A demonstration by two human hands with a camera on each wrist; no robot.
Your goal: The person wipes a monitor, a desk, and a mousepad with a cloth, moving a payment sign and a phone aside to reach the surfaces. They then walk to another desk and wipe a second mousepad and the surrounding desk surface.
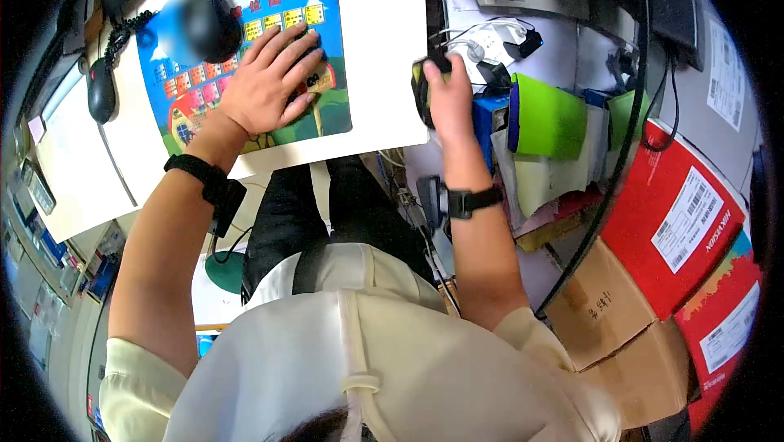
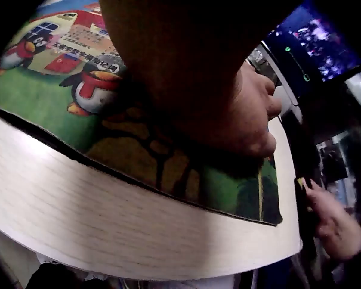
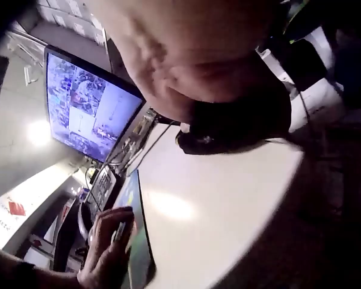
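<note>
My left hand [image 1: 269,87] rests on a colourful printed mat [image 1: 327,127], its fingers stretched forward over the printed rows. In the left wrist view the mat's penguin pictures [image 2: 93,93] show beside that hand. A black computer mouse [image 1: 219,25] sits on the mat just beyond the fingers, partly under a blurred patch. My right hand [image 1: 452,103] grips a chunky black object with yellow-green parts [image 1: 420,91] at the desk's right edge, thumb on top. In the right wrist view the dark object [image 3: 213,135] is held over the pale desktop, most of it shadowed.
The white desk [image 1: 384,50] ends beside the right hand. Right of it are white plugs with cables [image 1: 482,46], a green folder [image 1: 551,115], a red box [image 1: 682,213] and cardboard boxes [image 1: 604,299]. A lit monitor [image 3: 87,105] stands behind the desk. A coiled black cord [image 1: 122,37] lies at left.
</note>
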